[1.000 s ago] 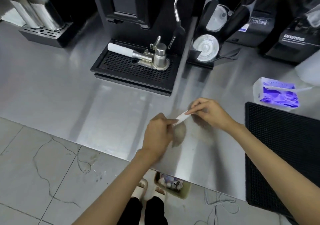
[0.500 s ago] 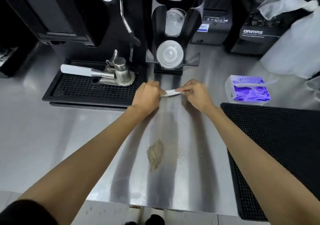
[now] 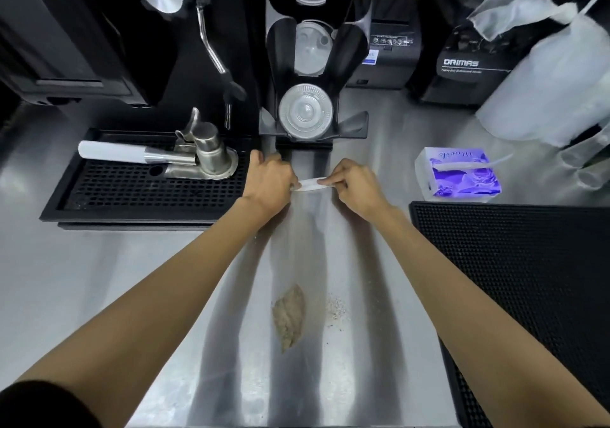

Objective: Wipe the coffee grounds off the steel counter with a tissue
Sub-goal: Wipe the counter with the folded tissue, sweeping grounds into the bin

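A pile of tan coffee grounds (image 3: 289,318) lies on the steel counter (image 3: 99,279) near its front edge, with loose specks (image 3: 336,309) just to its right. Well beyond the pile, a small white folded tissue (image 3: 308,184) is stretched between my two hands above the counter. My left hand (image 3: 269,183) pinches its left end and my right hand (image 3: 355,185) pinches its right end. Both forearms reach out on either side of the grounds.
A black drip tray (image 3: 138,193) with a steel portafilter (image 3: 185,158) sits at the left. A lid dispenser (image 3: 307,111) stands behind my hands. A purple tissue pack (image 3: 462,175) and a black rubber mat (image 3: 528,279) are at the right, machines along the back.
My hands moved with the tissue from over the grounds to farther back on the counter, while the head view shifted forward over it. The grounds pile now lies uncovered.
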Demonstrator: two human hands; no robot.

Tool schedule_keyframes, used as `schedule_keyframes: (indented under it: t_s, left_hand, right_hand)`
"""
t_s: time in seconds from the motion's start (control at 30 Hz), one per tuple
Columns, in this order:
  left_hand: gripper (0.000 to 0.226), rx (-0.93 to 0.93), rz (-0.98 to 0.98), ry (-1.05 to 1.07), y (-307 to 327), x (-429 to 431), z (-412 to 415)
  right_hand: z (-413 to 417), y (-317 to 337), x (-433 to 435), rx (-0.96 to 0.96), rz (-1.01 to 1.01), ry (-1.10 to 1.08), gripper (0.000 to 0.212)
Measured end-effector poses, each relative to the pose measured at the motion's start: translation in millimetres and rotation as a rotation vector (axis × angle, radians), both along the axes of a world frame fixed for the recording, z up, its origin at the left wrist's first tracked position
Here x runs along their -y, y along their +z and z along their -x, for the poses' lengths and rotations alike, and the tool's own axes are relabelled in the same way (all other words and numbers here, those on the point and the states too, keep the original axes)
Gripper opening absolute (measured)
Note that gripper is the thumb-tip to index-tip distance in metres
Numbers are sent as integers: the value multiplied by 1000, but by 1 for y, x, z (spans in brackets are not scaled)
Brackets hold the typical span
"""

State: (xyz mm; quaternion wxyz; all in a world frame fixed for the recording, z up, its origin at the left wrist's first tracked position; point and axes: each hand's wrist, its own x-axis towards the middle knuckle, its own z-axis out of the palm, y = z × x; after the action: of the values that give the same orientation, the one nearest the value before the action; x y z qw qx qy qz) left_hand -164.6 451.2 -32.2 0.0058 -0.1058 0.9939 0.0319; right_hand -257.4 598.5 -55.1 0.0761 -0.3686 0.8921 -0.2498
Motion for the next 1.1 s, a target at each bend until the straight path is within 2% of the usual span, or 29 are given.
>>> schedule_keyframes:
  t_s: [0.2, 0.37, 0.43, 0.57, 0.63, 0.7, 0.77, 0.87, 1.1]
  left_hand:
    - [38, 88, 59, -178, 5, -9, -36]
    - [38, 49, 34, -333, 1, -18, -77]
    - [36, -51, 43, -392, -1, -22, -93]
    - [35, 52, -29, -457, -2, -23, -117]
    - [37, 90, 9, -542, 2, -24, -127]
    - [39, 27, 26, -585, -2, -20, -129]
    - [39, -21, -27, -588, 0, -21, -123]
    - [39, -78, -130, -502, 9, -35, -98]
    - [39, -54, -152, -476, 3, -71, -30]
  right_hand:
    - [-46, -4, -26, -38, -8, 31, 30]
    - [-89, -4, -49, -54, 17, 51, 30]
    - [-108, -3, -56, -49, 32, 44, 30]
    - [-149, -2, -72, -25, 31, 11, 32]
    - [-167, -1, -79, 10, 5, 2, 35]
    - [-178, 5, -84, 99, -16, -32, 38]
    - [-177, 12, -88, 139, 8, -83, 38]
    - [-157, 22, -95, 90, 66, -200, 36]
    - [-99, 17, -115, -60, 53, -383, 34]
